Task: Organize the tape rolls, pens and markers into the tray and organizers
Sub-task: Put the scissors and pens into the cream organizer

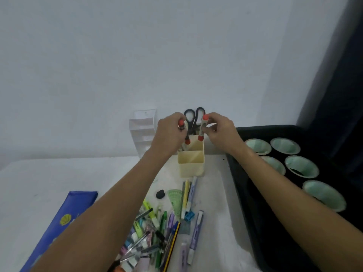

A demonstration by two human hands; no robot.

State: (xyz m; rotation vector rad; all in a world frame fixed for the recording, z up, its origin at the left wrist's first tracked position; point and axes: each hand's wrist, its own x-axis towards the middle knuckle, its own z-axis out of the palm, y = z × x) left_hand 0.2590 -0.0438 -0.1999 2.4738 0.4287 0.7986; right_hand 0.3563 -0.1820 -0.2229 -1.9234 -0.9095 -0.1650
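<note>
Both hands are over the cream pen holder (191, 160), which stands upright on the tabletop (49, 173) with scissors (194, 116) already in its back part. The left hand (170, 132) pinches 1 red-capped marker (185, 137), tilted, with its lower end just inside the back compartment. The right hand (220, 132) pinches a second marker (202, 127) between thumb and fingertips, nearly upright above the rim. So each grip is closed around 1 marker.

To do this step well, I think each marker should be made vertical before it is let go, and lowered until its end meets the bottom, so it does not bounce or lean on the scissors. Releasing 1 hand at a time seems safer, because the holder looks light and could tip.

Many pens and highlighters (155, 230) lie in a heap near the front edge. The black tray (253, 213) with green tape rolls (301, 165) is on the right.
</note>
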